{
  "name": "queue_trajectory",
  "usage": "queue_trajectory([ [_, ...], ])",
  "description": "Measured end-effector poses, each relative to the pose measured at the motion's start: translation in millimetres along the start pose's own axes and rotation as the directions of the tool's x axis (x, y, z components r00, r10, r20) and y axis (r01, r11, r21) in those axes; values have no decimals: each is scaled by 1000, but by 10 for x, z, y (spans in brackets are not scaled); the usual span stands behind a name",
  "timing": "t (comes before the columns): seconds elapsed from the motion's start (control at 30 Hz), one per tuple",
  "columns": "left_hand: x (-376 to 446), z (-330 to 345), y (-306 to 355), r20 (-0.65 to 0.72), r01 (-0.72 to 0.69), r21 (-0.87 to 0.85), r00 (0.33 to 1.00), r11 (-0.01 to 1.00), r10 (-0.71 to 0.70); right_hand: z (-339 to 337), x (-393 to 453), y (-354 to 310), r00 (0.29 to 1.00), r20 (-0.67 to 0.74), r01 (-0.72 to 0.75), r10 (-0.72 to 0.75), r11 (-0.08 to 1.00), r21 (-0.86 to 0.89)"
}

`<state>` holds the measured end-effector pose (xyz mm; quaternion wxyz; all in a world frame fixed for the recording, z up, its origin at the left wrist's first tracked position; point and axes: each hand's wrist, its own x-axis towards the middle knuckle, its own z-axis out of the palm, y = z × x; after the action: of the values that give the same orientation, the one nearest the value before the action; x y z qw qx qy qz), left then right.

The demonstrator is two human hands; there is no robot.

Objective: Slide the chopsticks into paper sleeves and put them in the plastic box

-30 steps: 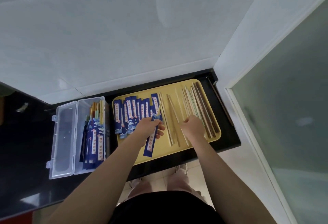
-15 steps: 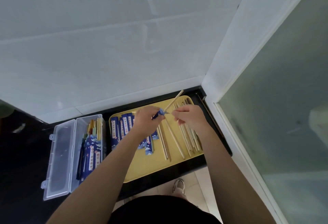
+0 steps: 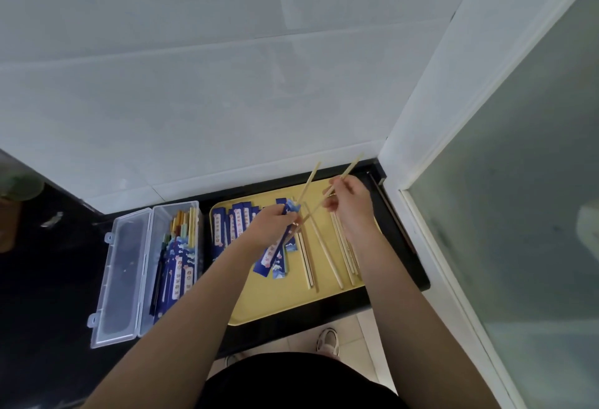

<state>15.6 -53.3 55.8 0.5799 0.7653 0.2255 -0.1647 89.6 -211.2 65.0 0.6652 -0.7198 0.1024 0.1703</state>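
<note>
My left hand grips a blue paper sleeve above the yellow tray; the sleeve's lower end hangs toward me. My right hand pinches a pale wooden chopstick whose tip points at the sleeve's open top. A second chopstick sticks up out of the sleeve mouth. Several empty blue sleeves lie on the tray's left side, and several loose chopsticks on its right. The clear plastic box stands open to the left with sleeved chopsticks inside.
The box lid lies flat to the left on the black counter. A white tiled wall rises behind the tray. A white frame with frosted glass closes the right side. My shoe shows on the floor below.
The view has tilted and the hands rose over the tray. My right hand picked up chopsticks from the tray and brought them to the sleeve's mouth; one now stands in it.
</note>
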Motion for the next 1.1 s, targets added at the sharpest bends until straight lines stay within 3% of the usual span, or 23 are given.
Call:
queue_trajectory([
  [0.07,10,-43,-75,34,50,-10,998,999,-50,-73,74,-47,995,-99,25,-13,992,120],
  [0.17,-22,-60,-114,85,68,25,994,997,-70,-127,151,-124,990,-137,49,-17,970,237],
  [0.37,32,-63,-79,92,98,121,990,988,-110,-98,157,-143,987,-154,81,-50,976,204],
  [0.57,17,-74,-46,52,184,40,981,982,-186,-115,186,-146,985,-163,94,-54,965,247],
  [0.77,-4,-44,-70,67,122,123,989,985,-131,-130,168,-143,981,-173,115,-85,978,172],
  [0.97,-83,-47,-23,109,91,-13,990,996,-89,-78,128,-76,993,-96,71,-63,994,89],
  [1.1,-132,-2,63,109,98,-70,990,993,-90,57,-65,-15,986,138,-71,88,989,-127],
])
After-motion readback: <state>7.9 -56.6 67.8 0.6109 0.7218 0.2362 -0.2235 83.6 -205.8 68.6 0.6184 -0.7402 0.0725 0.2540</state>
